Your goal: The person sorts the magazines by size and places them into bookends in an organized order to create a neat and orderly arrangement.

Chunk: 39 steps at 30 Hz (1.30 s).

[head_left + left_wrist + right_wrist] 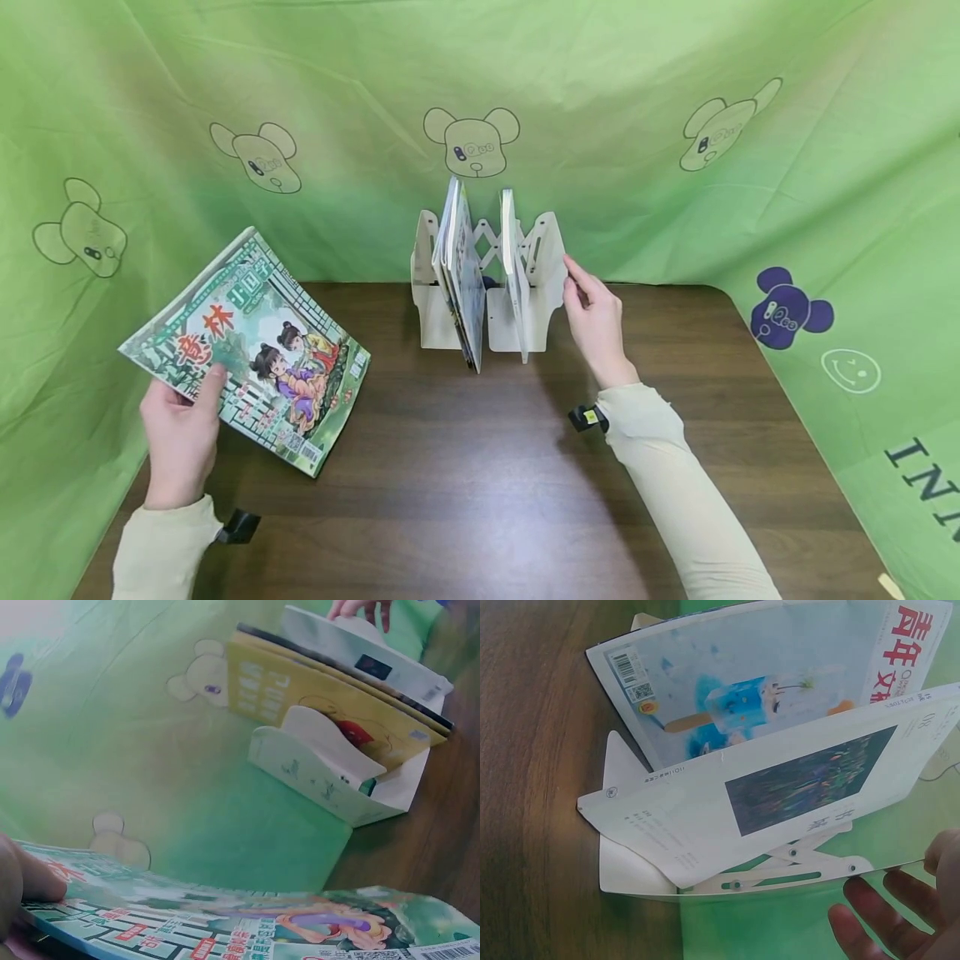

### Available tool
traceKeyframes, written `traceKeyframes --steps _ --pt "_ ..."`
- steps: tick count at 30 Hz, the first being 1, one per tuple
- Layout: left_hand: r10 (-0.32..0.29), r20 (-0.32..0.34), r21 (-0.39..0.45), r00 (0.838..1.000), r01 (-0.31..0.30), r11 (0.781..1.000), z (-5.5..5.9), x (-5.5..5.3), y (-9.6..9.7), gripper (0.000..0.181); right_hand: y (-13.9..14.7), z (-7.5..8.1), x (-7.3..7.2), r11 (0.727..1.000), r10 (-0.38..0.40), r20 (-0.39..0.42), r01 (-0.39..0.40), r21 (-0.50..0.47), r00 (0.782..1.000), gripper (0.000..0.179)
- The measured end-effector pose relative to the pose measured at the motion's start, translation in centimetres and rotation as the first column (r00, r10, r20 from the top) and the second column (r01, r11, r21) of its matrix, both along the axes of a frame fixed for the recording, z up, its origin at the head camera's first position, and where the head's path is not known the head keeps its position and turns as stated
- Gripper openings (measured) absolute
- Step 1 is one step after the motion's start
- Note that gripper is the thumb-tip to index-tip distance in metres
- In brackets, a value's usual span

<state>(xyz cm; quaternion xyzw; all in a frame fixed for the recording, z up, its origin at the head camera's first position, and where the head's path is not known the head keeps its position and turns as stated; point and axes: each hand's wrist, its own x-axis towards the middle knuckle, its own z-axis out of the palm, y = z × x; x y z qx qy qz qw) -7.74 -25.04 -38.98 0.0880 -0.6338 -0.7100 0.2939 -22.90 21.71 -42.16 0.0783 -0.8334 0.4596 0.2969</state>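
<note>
My left hand (180,433) grips a green magazine (300,367) by its lower left edge, thumb flat on the illustrated cover and the other fingers behind it. The magazine is tilted, held over the left part of the table. At the right side of a white expandable book stand (435,321), my right hand (596,321) pinches the edge of the end panel (553,258) between thumb and fingers. Several thin books (467,275) lean together in the stand's left half. A white magazine (705,817) with a dark picture on its cover leans in the right half.
The stand is on a brown wooden table (450,483) near its back edge. A green cloth (360,100) printed with bear heads hangs behind and along both sides. Criss-cross links (791,855) join the stand's two halves.
</note>
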Motion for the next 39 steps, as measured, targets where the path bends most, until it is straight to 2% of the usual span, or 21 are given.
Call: traceKeyframes --steps 3,10,14,21,27,31,39 --pt "0.011 0.013 -0.069 1.0 -0.01 0.998 0.4 0.0 0.5 0.034 0.0 -0.1 0.0 1.0 0.0 0.001 0.0 0.002 1.0 0.037" --pt "0.015 0.044 -0.115 0.999 -0.01 0.993 0.7 0.0 1.3 0.03 0.0 -0.1 -0.1 1.0 0.0 -0.004 0.0 0.016 1.0 0.037" --pt "0.016 0.067 -0.182 0.998 -0.004 0.983 1.2 0.0 2.0 0.028 0.0 0.0 -0.2 1.0 0.008 -0.011 -0.008 0.013 1.0 0.037" --pt "-0.017 0.101 -0.242 0.995 0.041 0.969 2.1 0.4 3.3 0.03 0.0 0.1 -0.2 1.0 0.005 -0.007 -0.005 0.003 1.0 0.037" --pt "-0.037 0.106 -0.339 0.994 0.072 0.938 2.7 0.8 4.5 0.034 0.0 0.1 0.0 1.0 0.004 0.006 -0.004 0.001 1.0 0.037" --pt "-0.035 0.106 -0.373 0.994 0.073 0.925 2.8 1.0 4.7 0.034 -1.3 -0.3 -1.5 0.999 0.033 0.017 -0.033 0.014 0.999 0.038" --pt "-0.027 0.12 -0.349 0.992 0.068 0.935 2.8 0.9 4.6 0.033 -4.0 -0.6 -4.6 0.994 0.104 0.042 -0.106 0.034 0.994 0.037"
